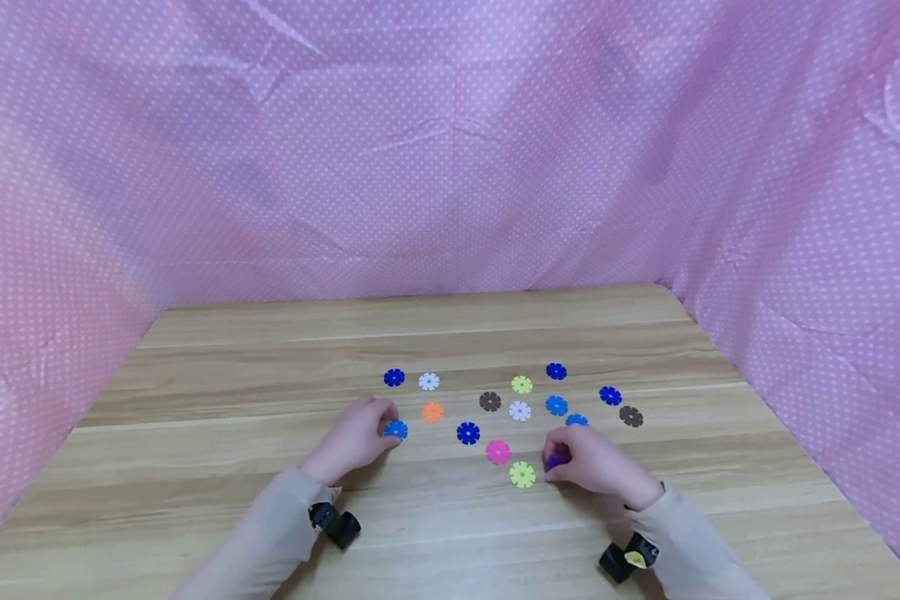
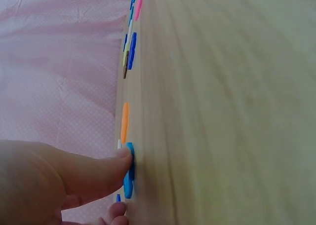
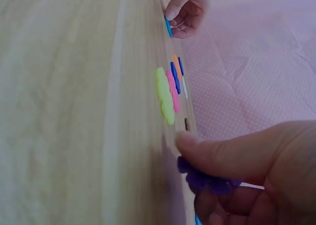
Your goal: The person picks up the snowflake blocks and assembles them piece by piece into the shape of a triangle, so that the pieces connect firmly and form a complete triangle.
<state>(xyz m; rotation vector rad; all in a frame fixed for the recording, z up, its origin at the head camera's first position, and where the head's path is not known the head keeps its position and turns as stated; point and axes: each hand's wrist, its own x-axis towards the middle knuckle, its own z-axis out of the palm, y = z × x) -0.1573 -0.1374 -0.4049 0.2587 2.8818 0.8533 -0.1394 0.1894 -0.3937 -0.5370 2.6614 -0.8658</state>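
Observation:
My left hand point(image 1: 356, 437) is at the left of the scattered discs, thumb and fingers at the edges of a light blue notched plastic disc point(image 1: 396, 430). In the left wrist view the thumb presses against that disc point(image 2: 129, 170), which is at the tabletop. A purple notched disc point(image 3: 207, 178) is pinched between the thumb and fingers of my right hand point(image 1: 588, 458), just over the wood; the fingers partly cover it. Left of this hand lies a yellow-green disc point(image 1: 522, 475), with a pink disc point(image 1: 498, 452) beyond. Another light blue disc point(image 1: 577, 420) is partly hidden behind the right hand.
More flat discs lie apart between and beyond the hands: dark blue point(image 1: 468, 432), orange point(image 1: 432, 411), white point(image 1: 520, 411), brown point(image 1: 490, 402) and others. The wooden table point(image 1: 270, 358) meets a pink dotted cloth point(image 1: 450, 167) at its back and sides.

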